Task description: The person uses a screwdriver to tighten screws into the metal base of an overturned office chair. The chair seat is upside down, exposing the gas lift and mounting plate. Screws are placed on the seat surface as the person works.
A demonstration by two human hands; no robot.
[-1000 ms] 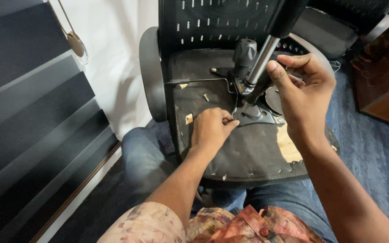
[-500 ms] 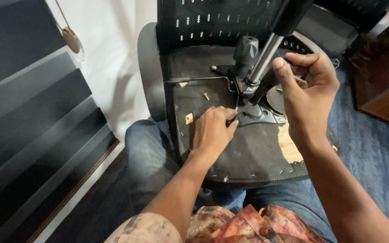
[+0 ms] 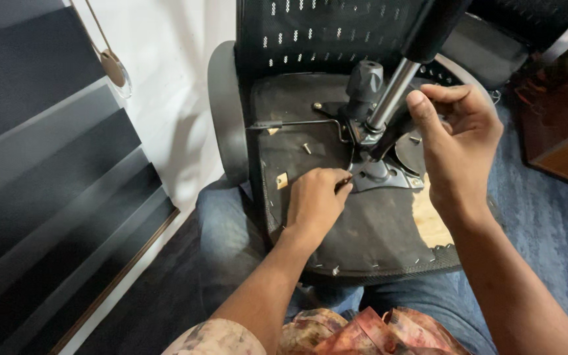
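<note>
Mounting plate of the upturned chair seat lies at 3 o'clock from the left hand, whose fingers pinch closed at the plate's edge on something too small to identify, while farther off at 1 o'clock the right hand curls half-closed beside the gas cylinder, which slants toward 1 o'clock.

One upturned office chair seat lies across the person's lap, and two hands work on it: the left hand near the middle and the right hand toward the seat's right edge. On the underside sit one metal mechanism plate, one shiny gas-lift cylinder, one black knob and one thin lever rod. One loose screw lies near the seat's upper left corner.
</note>
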